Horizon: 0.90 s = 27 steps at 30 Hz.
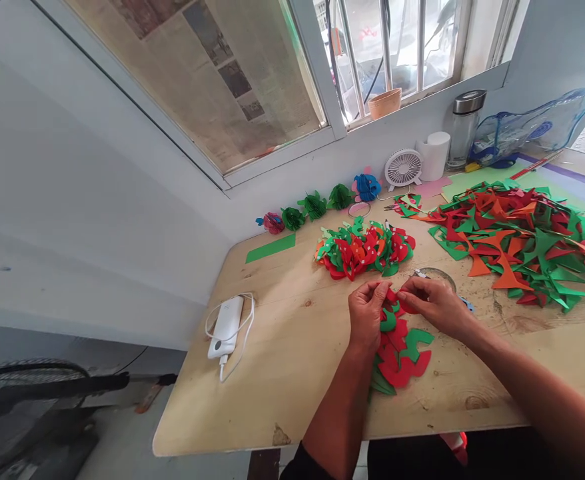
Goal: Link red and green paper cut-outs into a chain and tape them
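Observation:
Both hands meet over the wooden table [292, 340]. My left hand [367, 310] pinches the left end of a small red paper piece [408, 303]. Its right part is between the closed fingers of my right hand [432, 303]. Beneath and in front of the hands lies a loose pile of red and green paper cutouts [397, 353]. Just behind them is a heap of red, green and orange shaped pieces [365, 250]. A roll of clear tape [437, 275] lies beside my right hand, partly covered by it.
Large scrap pile [527, 240] at right. Along the wall stand green paper figures [315, 205], a blue one [367, 187], a small fan [403, 167] and a glass bottle [465, 130]. A white power bank [226, 327] with cable and a green strip [271, 248] lie left.

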Each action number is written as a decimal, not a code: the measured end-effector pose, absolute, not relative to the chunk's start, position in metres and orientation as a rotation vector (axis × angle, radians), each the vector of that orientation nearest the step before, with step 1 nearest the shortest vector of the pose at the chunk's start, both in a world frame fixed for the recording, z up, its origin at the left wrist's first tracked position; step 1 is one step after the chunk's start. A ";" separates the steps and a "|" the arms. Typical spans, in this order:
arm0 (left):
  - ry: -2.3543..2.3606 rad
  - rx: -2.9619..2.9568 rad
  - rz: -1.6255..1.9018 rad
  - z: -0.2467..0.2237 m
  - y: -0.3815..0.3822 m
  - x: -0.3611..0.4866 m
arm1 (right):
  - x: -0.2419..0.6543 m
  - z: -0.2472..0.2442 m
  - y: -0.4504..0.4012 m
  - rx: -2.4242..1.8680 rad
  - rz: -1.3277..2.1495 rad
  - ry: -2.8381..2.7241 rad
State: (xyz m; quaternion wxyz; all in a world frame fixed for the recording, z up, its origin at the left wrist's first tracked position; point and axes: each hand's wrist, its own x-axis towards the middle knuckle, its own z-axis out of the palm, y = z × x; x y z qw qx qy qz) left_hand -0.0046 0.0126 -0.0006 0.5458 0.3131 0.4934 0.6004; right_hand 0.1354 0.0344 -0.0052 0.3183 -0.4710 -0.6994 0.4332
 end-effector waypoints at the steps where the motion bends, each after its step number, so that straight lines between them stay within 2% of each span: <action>1: 1.139 0.741 1.426 0.000 0.012 -0.005 | 0.136 -0.005 0.035 -1.221 1.178 -1.799; 16: 0.843 0.694 1.343 0.002 0.009 -0.009 | 0.135 0.002 0.032 -1.035 1.784 -1.286; 27: 0.863 0.717 1.244 -0.006 0.009 -0.010 | 0.133 0.010 0.028 -1.022 1.853 -1.207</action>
